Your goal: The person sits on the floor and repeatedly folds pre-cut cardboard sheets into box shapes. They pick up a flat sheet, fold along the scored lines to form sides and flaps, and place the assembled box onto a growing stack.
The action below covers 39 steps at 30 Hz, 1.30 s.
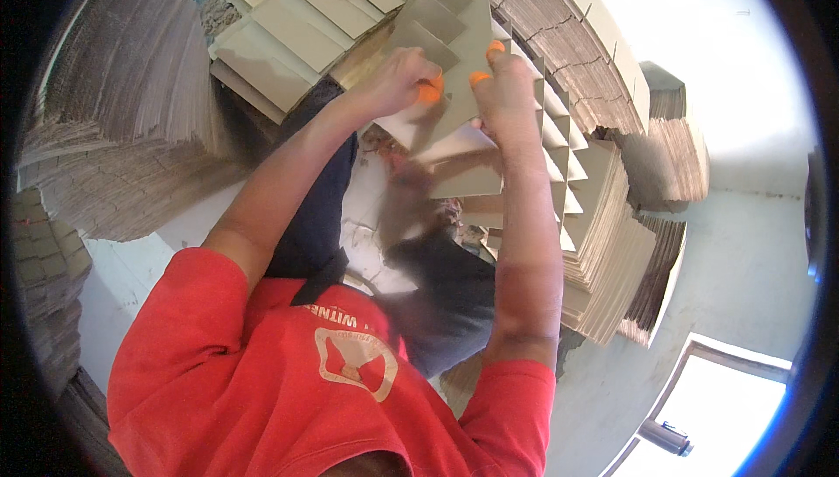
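Observation:
My left hand [404, 80] is closed, its fingers curled and an orange cover on a fingertip, at the edge of a grey cardboard sheet [474, 30]. My right hand [509, 97] grips the right side of the same sheet, with orange covers on two fingertips. To the right of that hand, a cardboard divider grid [554, 134] of interlocked strips makes several open cells. Below the hands, more cardboard pieces [468, 173] slant over my lap. My fingers hide part of the sheet's edges.
Loose cardboard sheets [288, 27] lie overlapped at the upper left. Tall cardboard stacks [131, 110] rise on the left, with more stacks [603, 250] at the right and a long bundle [559, 36] at the upper right. A bright window [717, 407] is at the lower right.

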Available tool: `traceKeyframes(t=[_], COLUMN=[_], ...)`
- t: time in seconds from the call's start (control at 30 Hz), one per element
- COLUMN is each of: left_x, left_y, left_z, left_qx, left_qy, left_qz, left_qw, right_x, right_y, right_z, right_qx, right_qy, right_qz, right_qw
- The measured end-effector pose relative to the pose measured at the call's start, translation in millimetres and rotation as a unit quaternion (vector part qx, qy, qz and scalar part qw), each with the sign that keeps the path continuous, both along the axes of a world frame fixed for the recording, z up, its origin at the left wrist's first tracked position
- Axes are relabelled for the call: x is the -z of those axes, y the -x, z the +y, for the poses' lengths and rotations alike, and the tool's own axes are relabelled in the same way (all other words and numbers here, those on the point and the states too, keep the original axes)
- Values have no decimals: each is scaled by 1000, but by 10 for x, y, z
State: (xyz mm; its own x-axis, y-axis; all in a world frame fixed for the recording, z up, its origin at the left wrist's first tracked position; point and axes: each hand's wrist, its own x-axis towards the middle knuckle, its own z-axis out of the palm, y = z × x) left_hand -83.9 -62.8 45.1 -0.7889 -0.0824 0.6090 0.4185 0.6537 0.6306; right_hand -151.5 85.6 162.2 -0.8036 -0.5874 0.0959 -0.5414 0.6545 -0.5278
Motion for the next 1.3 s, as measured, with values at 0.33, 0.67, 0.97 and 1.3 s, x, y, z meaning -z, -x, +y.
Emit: traceKeyframes(t=[0.33,0.67,0.97,1.3], left_x=[30,675,701,732], left_y=[-142,-172,-172,-148], left_z=[-109,-74,-142,-169], left_qx=[-16,102,100,73], left_qy=[-345,-415,-353,-377], left_qz=[-18,-214,-197,-188], left_qw=[938,879,909,904], right_x=[493,1549,1209,1209], right_y=[-602,-572,-520,-481], right_z=[389,387,320,368], right_qx=[102,95,79,54], right_qy=[73,92,38,47], right_qz=[-60,10,-55,-137], right_qw=[990,991,995,988])
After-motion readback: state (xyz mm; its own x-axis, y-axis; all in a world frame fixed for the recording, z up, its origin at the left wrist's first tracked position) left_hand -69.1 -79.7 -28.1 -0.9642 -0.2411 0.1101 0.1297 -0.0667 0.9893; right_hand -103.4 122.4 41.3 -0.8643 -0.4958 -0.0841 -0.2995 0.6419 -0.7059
